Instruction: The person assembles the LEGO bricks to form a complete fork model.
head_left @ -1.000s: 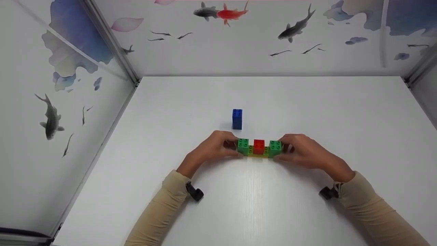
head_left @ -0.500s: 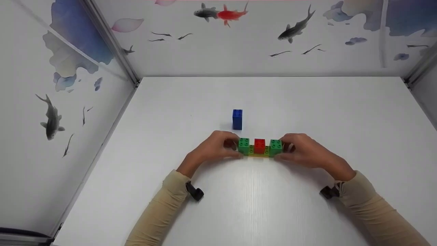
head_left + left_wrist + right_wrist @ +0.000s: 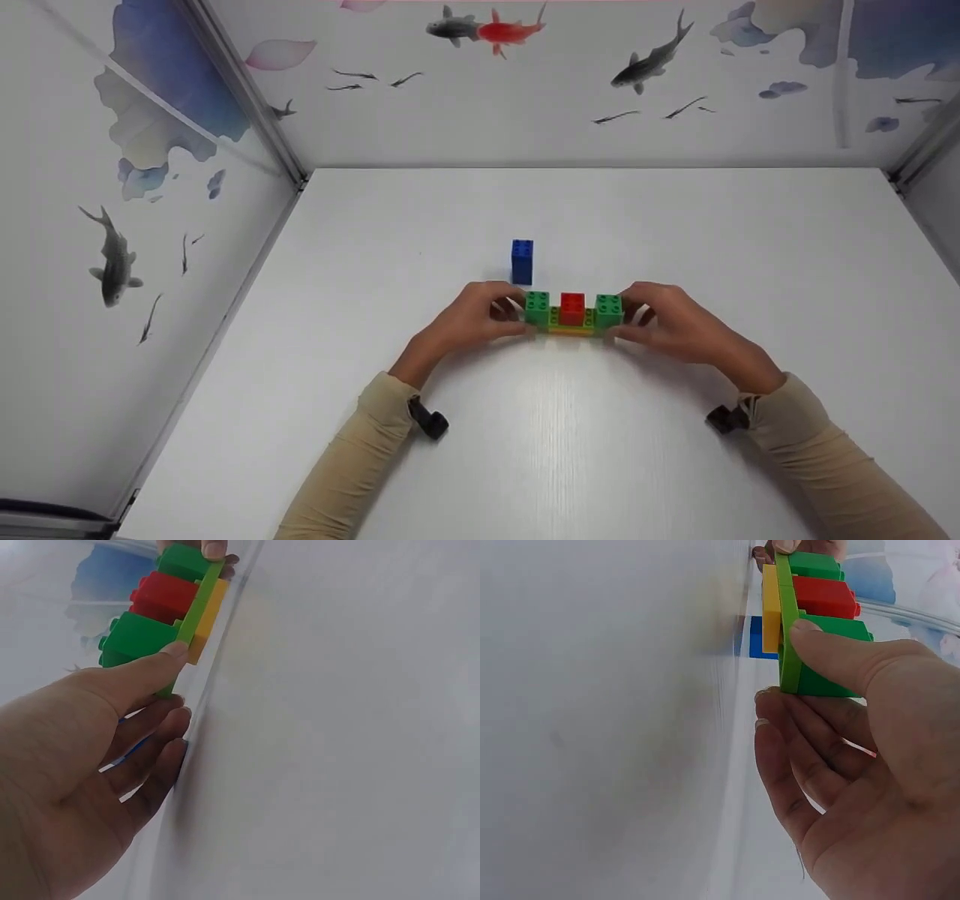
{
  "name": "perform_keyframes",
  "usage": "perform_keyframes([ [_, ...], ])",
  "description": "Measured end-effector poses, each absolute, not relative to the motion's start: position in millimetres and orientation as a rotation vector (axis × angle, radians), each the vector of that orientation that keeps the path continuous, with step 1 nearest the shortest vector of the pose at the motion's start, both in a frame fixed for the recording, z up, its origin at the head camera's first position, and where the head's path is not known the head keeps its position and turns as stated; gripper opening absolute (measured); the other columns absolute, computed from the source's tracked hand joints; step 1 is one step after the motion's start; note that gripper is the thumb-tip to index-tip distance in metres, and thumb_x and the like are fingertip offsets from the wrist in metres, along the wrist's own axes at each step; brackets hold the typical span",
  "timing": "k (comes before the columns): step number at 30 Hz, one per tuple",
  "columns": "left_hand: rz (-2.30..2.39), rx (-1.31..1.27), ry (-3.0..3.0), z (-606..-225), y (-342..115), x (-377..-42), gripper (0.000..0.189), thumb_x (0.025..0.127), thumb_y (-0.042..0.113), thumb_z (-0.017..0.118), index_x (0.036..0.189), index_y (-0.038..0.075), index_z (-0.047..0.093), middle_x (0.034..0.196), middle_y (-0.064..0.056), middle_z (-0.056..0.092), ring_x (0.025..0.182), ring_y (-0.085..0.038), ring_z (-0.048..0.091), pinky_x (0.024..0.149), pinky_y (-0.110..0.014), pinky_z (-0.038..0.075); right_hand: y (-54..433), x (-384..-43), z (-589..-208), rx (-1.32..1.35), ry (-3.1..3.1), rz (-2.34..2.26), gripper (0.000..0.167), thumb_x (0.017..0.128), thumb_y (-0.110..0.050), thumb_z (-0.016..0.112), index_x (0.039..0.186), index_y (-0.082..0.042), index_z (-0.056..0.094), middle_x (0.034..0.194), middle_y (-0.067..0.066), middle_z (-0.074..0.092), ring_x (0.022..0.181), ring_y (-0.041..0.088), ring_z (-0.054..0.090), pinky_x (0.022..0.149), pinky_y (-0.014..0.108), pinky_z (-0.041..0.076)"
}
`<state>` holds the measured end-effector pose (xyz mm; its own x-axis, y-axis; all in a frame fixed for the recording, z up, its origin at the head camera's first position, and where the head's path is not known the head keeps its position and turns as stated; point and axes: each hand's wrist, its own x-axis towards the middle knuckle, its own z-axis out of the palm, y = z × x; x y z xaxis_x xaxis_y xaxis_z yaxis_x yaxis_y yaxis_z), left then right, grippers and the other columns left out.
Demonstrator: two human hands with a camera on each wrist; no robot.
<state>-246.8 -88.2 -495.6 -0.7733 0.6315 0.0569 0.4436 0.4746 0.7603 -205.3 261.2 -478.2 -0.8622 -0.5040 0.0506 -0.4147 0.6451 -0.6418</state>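
Note:
Both hands hold one row of joined toy building bricks between them. A red brick (image 3: 572,309) stands mid-row between two green bricks, the left green brick (image 3: 537,309) and the right green brick (image 3: 609,310). Under them runs a thin lime-green base (image 3: 196,613), with a yellow brick (image 3: 208,621) fixed beneath it. My left hand (image 3: 480,313) pinches the left end, thumb on the near side. The right end is pinched by my right hand (image 3: 679,326), its thumb on the lime base in the right wrist view. Some fingertips are hidden behind the bricks.
A tall blue brick stack (image 3: 523,262) stands upright on the white table (image 3: 570,450), just beyond the left end of the row. Panels with painted fish (image 3: 651,64) border the table at the back and left.
The brick row has shifted slightly upward in the head view, both hands moving with it and keeping their grip. The blue stack stays in place.

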Motion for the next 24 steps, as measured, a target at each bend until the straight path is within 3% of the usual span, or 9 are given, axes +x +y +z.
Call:
perform_keyframes([
  [6, 1.323, 0.928, 2.544, -495.1, -87.2, -249.0, 0.038, 0.095, 0.018, 0.086, 0.131, 0.013, 0.075, 0.122, -0.003, 0.077, 0.102, -0.013, 0.074, 0.092, -0.029, 0.064, 265.7, -207.1, -475.7, -0.772, 2.772, -1.073, 0.028, 0.093, -0.012, 0.086, 0.119, -0.011, 0.074, 0.108, 0.000, 0.074, 0.097, 0.016, 0.070, 0.083, 0.029, 0.063],
  [11, 1.463, 0.902, 2.666, -494.2, -86.2, -252.8, 0.027, 0.098, 0.024, 0.083, 0.122, 0.014, 0.076, 0.117, -0.001, 0.078, 0.095, -0.009, 0.072, 0.086, -0.028, 0.064, 270.1, -208.9, -471.6, -0.778, 2.832, -1.132, 0.028, 0.093, -0.010, 0.086, 0.118, -0.011, 0.073, 0.106, 0.001, 0.073, 0.095, 0.016, 0.070, 0.080, 0.030, 0.064],
  [16, 1.635, 0.767, 2.828, -491.0, -81.5, -256.7, 0.020, 0.099, 0.021, 0.081, 0.115, 0.014, 0.072, 0.111, -0.002, 0.074, 0.094, -0.014, 0.068, 0.080, -0.032, 0.063, 272.4, -209.9, -468.0, -0.758, 2.893, -1.162, 0.029, 0.093, -0.010, 0.086, 0.119, -0.010, 0.072, 0.107, 0.000, 0.072, 0.095, 0.013, 0.069, 0.079, 0.028, 0.064],
  [19, 1.681, 0.671, 2.882, -490.3, -76.9, -258.5, 0.031, 0.100, 0.023, 0.081, 0.127, 0.014, 0.068, 0.122, -0.005, 0.070, 0.103, -0.020, 0.069, 0.083, -0.032, 0.063, 273.0, -210.0, -467.1, -0.763, 2.919, -1.193, 0.028, 0.094, -0.011, 0.086, 0.119, -0.009, 0.072, 0.108, 0.000, 0.072, 0.095, 0.012, 0.068, 0.079, 0.026, 0.063],
  [24, 1.612, 0.609, 2.879, -493.6, -70.5, -260.0, 0.058, 0.102, 0.023, 0.079, 0.154, 0.015, 0.054, 0.153, -0.003, 0.060, 0.132, -0.024, 0.064, 0.101, -0.031, 0.061, 273.7, -211.0, -468.3, -0.758, 2.950, -1.228, 0.029, 0.094, -0.012, 0.086, 0.119, -0.009, 0.073, 0.109, 0.000, 0.073, 0.095, 0.011, 0.068, 0.078, 0.023, 0.062],
])
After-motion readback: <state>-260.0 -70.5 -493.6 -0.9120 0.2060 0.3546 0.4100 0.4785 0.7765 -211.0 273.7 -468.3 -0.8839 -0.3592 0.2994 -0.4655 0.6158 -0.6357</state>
